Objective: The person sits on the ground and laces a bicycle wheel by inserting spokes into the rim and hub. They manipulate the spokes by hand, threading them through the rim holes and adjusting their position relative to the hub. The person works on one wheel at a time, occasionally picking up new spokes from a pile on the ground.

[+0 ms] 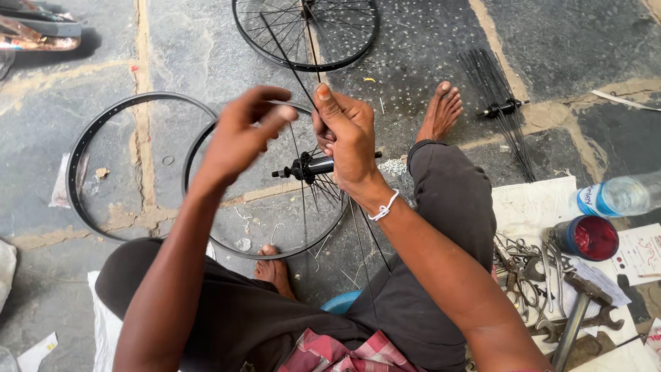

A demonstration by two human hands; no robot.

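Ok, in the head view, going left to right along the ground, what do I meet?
Bare rim → left hand → hub → right hand → spoked hub → red-filled tin → plastic bottle.

top edge crops spoked wheel | right hand hides hub end | left hand fingertips blurred, grip unclear | bottle probably plastic, cropped right

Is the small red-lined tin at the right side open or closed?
Open. The tin lies tipped on its side on the paper, its mouth facing the camera, showing the red inside. No lid is seen.
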